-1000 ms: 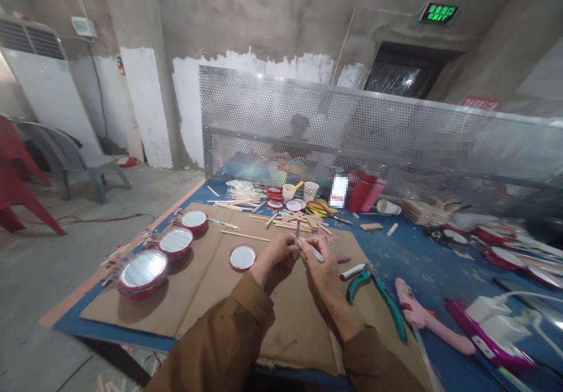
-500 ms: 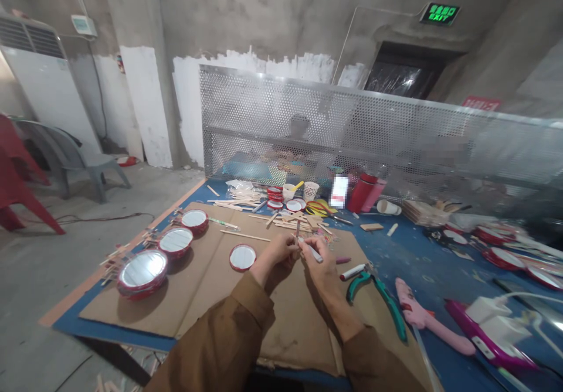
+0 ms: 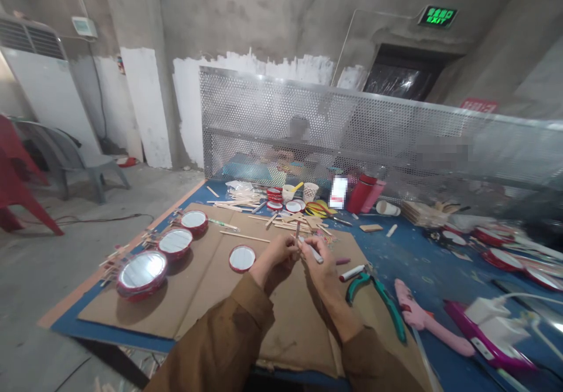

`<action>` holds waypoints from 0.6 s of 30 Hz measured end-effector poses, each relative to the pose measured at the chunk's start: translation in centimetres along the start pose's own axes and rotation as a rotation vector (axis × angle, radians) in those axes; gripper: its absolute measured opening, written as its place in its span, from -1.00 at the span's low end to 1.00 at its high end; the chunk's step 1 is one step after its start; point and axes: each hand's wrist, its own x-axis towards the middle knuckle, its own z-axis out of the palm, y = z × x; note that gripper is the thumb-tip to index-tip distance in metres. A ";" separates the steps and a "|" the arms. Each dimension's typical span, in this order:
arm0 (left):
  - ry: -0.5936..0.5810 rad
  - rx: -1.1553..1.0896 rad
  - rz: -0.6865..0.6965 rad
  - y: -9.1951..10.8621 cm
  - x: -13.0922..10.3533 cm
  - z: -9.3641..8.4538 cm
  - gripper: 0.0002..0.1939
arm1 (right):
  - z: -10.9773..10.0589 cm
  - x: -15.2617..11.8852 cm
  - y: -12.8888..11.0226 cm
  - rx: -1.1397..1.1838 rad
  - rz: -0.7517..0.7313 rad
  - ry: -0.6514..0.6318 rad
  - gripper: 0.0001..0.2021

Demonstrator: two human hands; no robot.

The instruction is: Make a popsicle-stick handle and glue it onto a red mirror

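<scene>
Above the cardboard sheet [image 3: 224, 321], my left hand [image 3: 280, 252] pinches a small brownish wooden stick [image 3: 298, 228] that points up. My right hand [image 3: 320, 263] is closed on a white marker pen [image 3: 315, 255], its tip end close against the stick. The two hands nearly touch, and the fingertips partly hide where pen and stick meet. Left of my left hand lies a round red-rimmed lid [image 3: 242, 258] with a pale face. Beside my right hand are a white marker with a red end [image 3: 352, 273] and a purple pen-like piece [image 3: 342, 261].
Teal-handled pliers [image 3: 398, 316], a pink glue gun [image 3: 424, 319] and a magenta power strip [image 3: 488, 345] lie to the right. Several round red drum-like pieces [image 3: 143, 272] line the left. Loose wooden sticks [image 3: 303, 223] and a red bottle [image 3: 362, 193] stand before a perforated metal screen [image 3: 264, 111].
Almost nothing differs; the view has shifted very slightly. Both hands keep the same grip and place.
</scene>
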 end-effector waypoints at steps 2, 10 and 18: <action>0.005 0.006 0.011 0.0 0.0 0.0 -0.88 | 0.0 0.0 0.0 0.003 0.005 -0.012 -0.72; 0.008 0.004 0.013 -0.5 0.2 0.1 -0.89 | 0.0 0.0 -0.5 0.000 0.014 -0.007 -0.73; -0.012 -0.007 0.003 -0.8 0.4 0.0 -0.91 | -0.1 0.1 -0.3 0.030 0.027 0.042 -0.72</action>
